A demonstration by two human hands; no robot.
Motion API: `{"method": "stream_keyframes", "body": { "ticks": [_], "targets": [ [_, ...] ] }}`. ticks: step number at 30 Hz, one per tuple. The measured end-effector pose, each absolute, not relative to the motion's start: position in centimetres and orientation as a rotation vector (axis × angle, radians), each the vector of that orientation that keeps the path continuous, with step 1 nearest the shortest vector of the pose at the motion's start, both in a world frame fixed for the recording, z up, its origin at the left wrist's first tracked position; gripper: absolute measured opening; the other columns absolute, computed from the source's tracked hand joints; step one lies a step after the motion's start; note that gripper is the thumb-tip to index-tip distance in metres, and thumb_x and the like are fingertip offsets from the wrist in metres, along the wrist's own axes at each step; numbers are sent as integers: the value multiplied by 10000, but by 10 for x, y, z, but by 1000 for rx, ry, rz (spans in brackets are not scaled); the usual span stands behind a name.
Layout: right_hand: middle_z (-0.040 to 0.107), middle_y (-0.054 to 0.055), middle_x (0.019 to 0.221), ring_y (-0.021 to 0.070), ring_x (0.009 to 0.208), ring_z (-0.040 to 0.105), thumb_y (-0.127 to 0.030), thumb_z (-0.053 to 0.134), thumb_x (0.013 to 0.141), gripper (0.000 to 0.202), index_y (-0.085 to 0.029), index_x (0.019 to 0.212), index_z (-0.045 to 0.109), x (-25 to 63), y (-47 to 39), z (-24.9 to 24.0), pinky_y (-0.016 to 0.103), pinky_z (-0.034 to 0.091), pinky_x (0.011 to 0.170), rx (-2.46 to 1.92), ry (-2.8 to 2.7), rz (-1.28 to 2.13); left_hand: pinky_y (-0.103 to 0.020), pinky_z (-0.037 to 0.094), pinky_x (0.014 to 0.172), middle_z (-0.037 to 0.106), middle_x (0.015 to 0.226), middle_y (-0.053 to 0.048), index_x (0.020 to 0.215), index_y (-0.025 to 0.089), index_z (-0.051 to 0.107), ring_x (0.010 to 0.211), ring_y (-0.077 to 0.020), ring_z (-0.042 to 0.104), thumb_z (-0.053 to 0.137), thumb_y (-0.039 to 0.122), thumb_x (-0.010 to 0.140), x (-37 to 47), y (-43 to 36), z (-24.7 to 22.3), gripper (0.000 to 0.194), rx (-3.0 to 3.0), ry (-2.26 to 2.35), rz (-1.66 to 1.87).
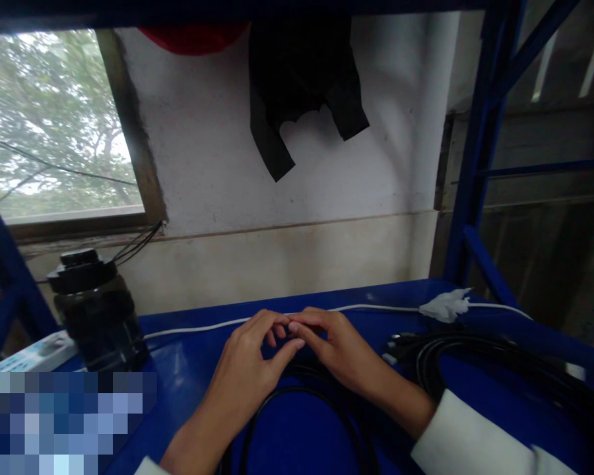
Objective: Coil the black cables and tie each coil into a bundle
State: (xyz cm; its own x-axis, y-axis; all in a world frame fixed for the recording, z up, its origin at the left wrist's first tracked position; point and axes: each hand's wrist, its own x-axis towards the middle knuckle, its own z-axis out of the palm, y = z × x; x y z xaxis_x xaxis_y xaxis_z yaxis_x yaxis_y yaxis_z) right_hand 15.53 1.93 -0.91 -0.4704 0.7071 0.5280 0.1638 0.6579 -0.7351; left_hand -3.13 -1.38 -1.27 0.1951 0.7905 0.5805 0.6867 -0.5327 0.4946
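Note:
Above the blue tabletop, my left hand and my right hand meet at their fingertips. The fingers of both are curled in a pinch, and whatever lies between them is hidden or too small to name. Just below and behind them a coil of black cable rests on the table, with part of its loop covered by my hands. A white cord runs along the back of the table, passing behind my fingers.
A dark water bottle and a white power strip stand at left. More coiled black cables with connectors lie at right, near a crumpled white wrap on the cord. A black bag hangs above; a blue post rises at right.

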Motion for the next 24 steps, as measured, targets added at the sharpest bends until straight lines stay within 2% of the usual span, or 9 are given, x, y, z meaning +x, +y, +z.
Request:
{"method": "stream_keyframes", "body": {
  "ticks": [4, 8, 15, 19, 24],
  "targets": [
    [795, 52, 1051, 233, 1053, 726, -341, 660, 981, 205, -218, 1049, 809, 152, 19, -8, 326, 525, 954, -645, -1871, 1013, -282, 478, 761, 691, 924, -5, 1027, 241, 713, 806, -166, 608, 739, 243, 912, -33, -13, -13, 119, 2358, 1391, 1298],
    [796, 63, 1066, 235, 1026, 741, -379, 701, 947, 238, -211, 1090, 792, 152, 22, -11, 333, 553, 924, -631, -1815, 1103, -291, 489, 772, 692, 964, -26, 1019, 243, 721, 838, -176, 620, 686, 223, 943, -34, -13, -12, 86, 2357, 1329, 1297],
    [798, 74, 1044, 234, 964, 750, -408, 668, 967, 296, -201, 1159, 757, 153, 23, -15, 350, 563, 899, -686, -1846, 1068, -291, 485, 756, 701, 937, -23, 988, 236, 733, 818, -170, 635, 645, 166, 939, -35, -13, -12, 122, 2337, 1313, 1259],
    [789, 77, 1076, 237, 990, 742, -425, 651, 981, 278, -198, 1102, 758, 154, 23, -15, 330, 556, 879, -683, -1870, 1041, -287, 482, 736, 714, 946, -26, 975, 232, 731, 803, -170, 633, 644, 168, 928, -33, -12, -12, 118, 2316, 1327, 1281],
    [787, 55, 966, 212, 893, 733, -433, 631, 1002, 272, -189, 1017, 751, 154, 23, -17, 292, 537, 792, -705, -1908, 1019, -278, 460, 697, 726, 850, -6, 903, 217, 728, 726, -157, 611, 671, 142, 887, -31, -12, -9, 96, 2248, 1388, 1260]
  ]
}}
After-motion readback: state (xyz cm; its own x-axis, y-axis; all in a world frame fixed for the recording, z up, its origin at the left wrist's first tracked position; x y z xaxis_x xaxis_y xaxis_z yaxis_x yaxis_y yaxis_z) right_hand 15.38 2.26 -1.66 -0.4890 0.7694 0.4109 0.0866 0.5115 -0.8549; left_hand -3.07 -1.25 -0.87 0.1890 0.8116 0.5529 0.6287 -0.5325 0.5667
